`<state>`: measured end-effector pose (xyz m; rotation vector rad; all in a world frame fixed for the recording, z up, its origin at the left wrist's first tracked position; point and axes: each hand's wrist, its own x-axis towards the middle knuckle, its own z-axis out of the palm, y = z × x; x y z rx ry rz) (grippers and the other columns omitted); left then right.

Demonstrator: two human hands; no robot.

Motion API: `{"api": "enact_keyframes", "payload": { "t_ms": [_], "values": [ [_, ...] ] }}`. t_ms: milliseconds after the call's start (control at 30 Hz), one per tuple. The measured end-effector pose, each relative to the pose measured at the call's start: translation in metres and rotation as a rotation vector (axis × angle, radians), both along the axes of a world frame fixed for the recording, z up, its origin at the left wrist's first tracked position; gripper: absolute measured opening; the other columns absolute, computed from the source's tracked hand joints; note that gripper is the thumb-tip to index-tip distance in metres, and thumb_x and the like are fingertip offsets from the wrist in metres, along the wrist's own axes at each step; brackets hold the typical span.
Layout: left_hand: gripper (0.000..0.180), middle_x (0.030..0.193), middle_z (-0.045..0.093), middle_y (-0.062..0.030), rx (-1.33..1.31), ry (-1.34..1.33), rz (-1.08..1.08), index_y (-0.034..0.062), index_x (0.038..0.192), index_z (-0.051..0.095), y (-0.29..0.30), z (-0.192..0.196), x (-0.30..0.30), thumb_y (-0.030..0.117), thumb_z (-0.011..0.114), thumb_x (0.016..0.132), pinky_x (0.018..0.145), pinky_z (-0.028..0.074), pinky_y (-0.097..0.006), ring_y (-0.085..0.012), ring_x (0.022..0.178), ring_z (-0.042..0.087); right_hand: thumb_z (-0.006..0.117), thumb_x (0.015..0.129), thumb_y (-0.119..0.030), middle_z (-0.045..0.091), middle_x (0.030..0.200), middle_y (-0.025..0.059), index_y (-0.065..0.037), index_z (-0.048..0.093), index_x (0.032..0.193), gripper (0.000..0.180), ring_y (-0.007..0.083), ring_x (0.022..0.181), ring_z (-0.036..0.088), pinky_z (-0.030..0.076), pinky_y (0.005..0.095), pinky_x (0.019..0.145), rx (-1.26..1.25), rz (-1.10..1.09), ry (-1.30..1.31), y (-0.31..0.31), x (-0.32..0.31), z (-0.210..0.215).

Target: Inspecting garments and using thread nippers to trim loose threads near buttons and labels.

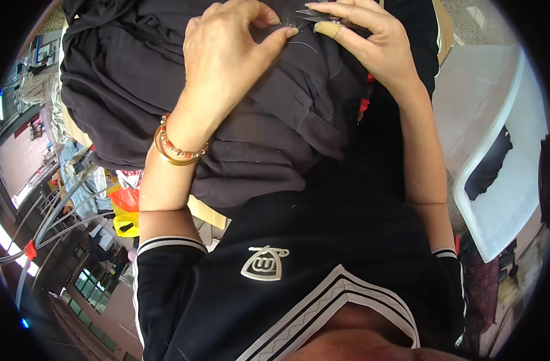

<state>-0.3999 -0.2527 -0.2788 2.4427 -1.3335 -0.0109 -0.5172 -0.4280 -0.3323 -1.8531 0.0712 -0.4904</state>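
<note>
A heap of dark grey garments (166, 90) spreads under and to the left of both hands, covering most of the desk (205, 212), of which only a pale wooden edge shows below the left forearm. Off to the right of the right hand stands a white plastic tub (497, 198) with a dark piece of cloth lying in it. The left hand (227, 54) rests on the top fold of the garments, its thumb and forefinger pinched together on the cloth around a small dark button (291, 24); a gold bangle and a beaded bracelet (175, 150) circle its wrist. The right hand (371, 42), just beside the left and nearly touching it at the fingertips, is closed on a pair of small metal thread snips (323, 15), whose points aim at the button. A thin loose thread (305, 44) curls on the cloth between the two hands.
</note>
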Motion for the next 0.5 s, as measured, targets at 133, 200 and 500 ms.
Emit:
{"api": "enact_keyframes", "payload": {
  "t_ms": [133,200,500],
  "values": [
    [0.023,0.082,0.070,-0.0038,0.002,0.003,-0.033,0.0059,0.089,0.073,-0.002,0.003,-0.002,0.024,0.084,0.080,0.075,0.052,-0.029,-0.0172,0.081,0.066,0.077,0.083,-0.004,0.068,0.087,0.0089,0.001,0.074,0.109,0.027,0.0185,0.080,0.063,0.049,0.0281,0.073,-0.104,0.020,-0.025,-0.003,-0.001,-0.003],
    [0.013,0.083,0.067,-0.0073,0.037,0.088,-0.038,0.0042,0.085,0.068,-0.005,0.013,-0.004,0.012,0.078,0.081,0.077,0.044,-0.033,-0.0214,0.081,0.063,0.078,0.081,-0.004,0.067,0.086,0.0085,0.000,0.075,0.108,0.027,0.0189,0.079,0.063,0.049,0.0289,0.072,-0.135,0.012,-0.026,-0.004,-0.002,-0.003],
    [0.015,0.087,0.065,-0.0091,-0.609,0.079,-0.336,0.0043,0.088,0.068,-0.005,-0.017,0.007,0.013,0.078,0.081,0.080,0.045,-0.038,-0.0275,0.085,0.061,0.080,0.079,-0.005,0.065,0.085,0.0080,-0.003,0.076,0.107,0.028,0.0201,0.081,0.062,0.048,0.0298,0.073,-0.293,0.055,-0.003,-0.010,0.002,0.005]
  ]
}}
